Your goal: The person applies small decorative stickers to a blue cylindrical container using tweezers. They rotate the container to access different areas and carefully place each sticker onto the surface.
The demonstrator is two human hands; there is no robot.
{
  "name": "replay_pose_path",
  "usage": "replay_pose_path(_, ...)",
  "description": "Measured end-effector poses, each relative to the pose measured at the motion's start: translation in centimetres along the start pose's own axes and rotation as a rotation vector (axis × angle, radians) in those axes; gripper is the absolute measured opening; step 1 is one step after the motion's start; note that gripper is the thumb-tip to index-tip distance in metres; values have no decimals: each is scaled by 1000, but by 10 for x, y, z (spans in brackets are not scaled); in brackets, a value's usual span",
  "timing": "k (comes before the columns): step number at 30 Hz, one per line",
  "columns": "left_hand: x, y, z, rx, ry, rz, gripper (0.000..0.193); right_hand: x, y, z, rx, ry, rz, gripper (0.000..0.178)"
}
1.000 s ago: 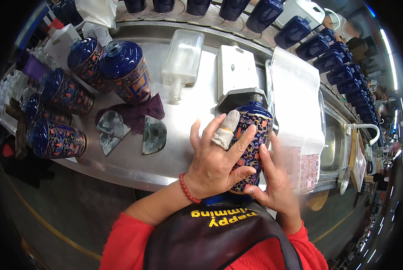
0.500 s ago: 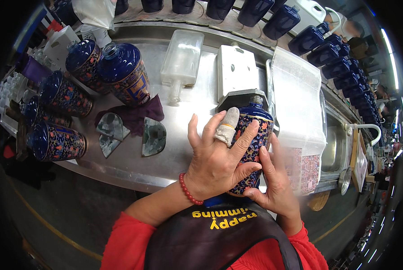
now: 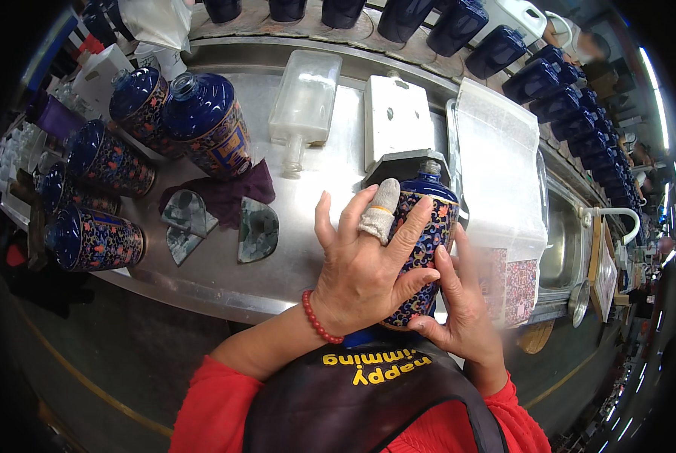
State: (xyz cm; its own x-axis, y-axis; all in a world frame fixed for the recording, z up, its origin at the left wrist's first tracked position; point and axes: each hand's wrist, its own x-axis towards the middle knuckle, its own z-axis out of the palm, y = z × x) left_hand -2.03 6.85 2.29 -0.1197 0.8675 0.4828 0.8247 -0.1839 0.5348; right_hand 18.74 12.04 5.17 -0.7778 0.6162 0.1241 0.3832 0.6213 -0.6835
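A dark blue bottle [image 3: 444, 226] with a flowered, gold-edged wrap leans neck-away near my body, its shoulder by a dark angled support [image 3: 400, 161]. My left hand [image 3: 360, 272] rests over its left side, index finger and thumb stretched along the pattern and the other fingers spread. A grey knitted finger cover [image 3: 383, 208] sits on one of those fingers. From the right, my right hand [image 3: 462, 309] holds the bottle, thumb on its front near the base. Its other fingers lie along the right side, partly hidden and blurred.
Several patterned blue bottles [image 3: 209, 124] stand at the left. A clear bottle [image 3: 305, 102], white block [image 3: 400, 117], purple cloth [image 3: 240, 189] and curved plates [image 3: 258, 229] lie on the metal table. At right are patterned sheets [image 3: 520, 283] under white paper [image 3: 496, 151] and a sink [image 3: 560, 234]. Plain blue bottles [image 3: 496, 51] line the back.
The row of plain blue bottles along the back has shifted leftward. Both hands and the bottle they touch have hardly moved.
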Motion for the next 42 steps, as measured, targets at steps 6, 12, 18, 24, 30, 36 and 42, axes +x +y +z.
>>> replay_pose_path(6, 0, 0, 1, 14, -8, -10, 73, 1, 0, -1, -2, -7, 0, 95)
replay_pose_path(12, 0, 0, 0, 12, -21, -19, 74, 1, 0, 0, 2, -3, -6, 96)
replay_pose_path(18, 2, 8, -1, 52, 0, -26, 77, 1, -1, 0, 9, 0, -2, 96)
replay_pose_path(24, 4, 12, 2, 53, -16, -45, 80, 2, -1, -2, -31, -24, -9, 97)
replay_pose_path(30, 3, 11, 3, 63, -20, -43, 81, 1, 0, -1, -15, -16, -12, 98)
replay_pose_path(36, 3, 11, 3, 42, -13, -49, 82, 2, -2, -1, -33, -25, -6, 98)
replay_pose_path(42, 2, 11, 3, 35, -21, -51, 82, 2, -2, -2, -51, -31, -10, 97)
